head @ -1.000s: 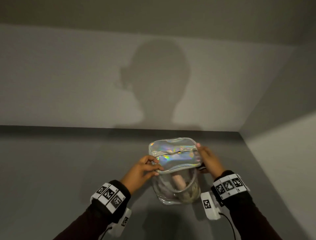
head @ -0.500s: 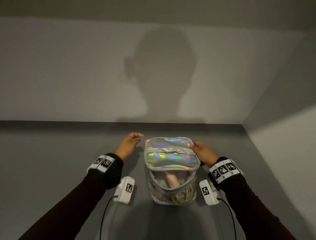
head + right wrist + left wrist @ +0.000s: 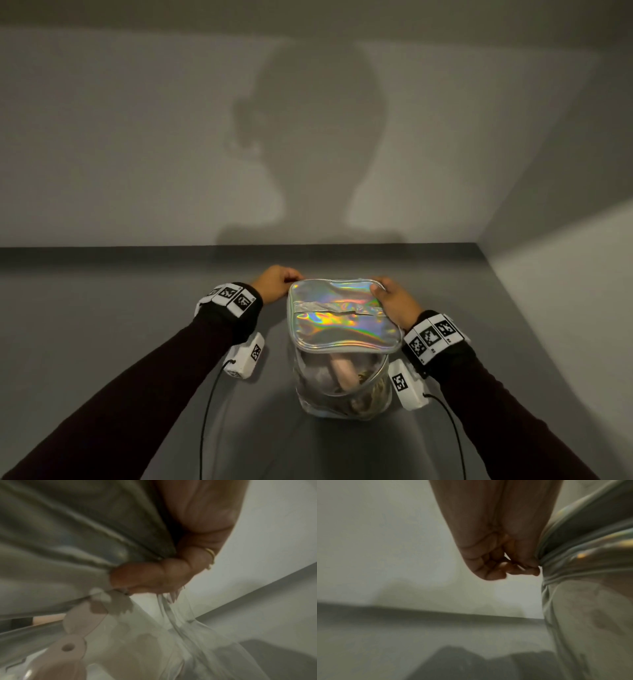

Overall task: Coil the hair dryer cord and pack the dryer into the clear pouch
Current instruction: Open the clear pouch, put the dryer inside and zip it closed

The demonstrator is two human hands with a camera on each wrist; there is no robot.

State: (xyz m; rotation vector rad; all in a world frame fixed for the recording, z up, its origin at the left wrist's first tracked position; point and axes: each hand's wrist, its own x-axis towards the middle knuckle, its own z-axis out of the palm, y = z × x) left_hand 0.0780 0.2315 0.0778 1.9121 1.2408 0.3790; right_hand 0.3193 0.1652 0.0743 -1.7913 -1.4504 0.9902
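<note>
The clear pouch [image 3: 342, 394] stands upright on the grey table [image 3: 120, 325], its holographic lid [image 3: 342, 318] folded down over the top. Through the clear wall I see the pink hair dryer [image 3: 342, 371] and its coiled cord [image 3: 373, 387]. My left hand [image 3: 275, 282] is at the lid's far left corner; in the left wrist view its curled fingers [image 3: 530, 572] pinch the pouch [image 3: 590, 601] at the seam. My right hand [image 3: 394, 301] grips the far right corner, fingers [image 3: 145, 577] curled under the lid [image 3: 68, 540]. The dryer [image 3: 72, 635] shows below.
A pale wall [image 3: 137, 154] closes the table at the back, and another wall [image 3: 565, 308] runs along the right side. White wrist cameras [image 3: 245, 356] with black cables hang under both forearms beside the pouch.
The lid has come down flat over the pouch. My left hand left the lid's near left edge and moved to its far left corner. My right hand stayed at the right corner.
</note>
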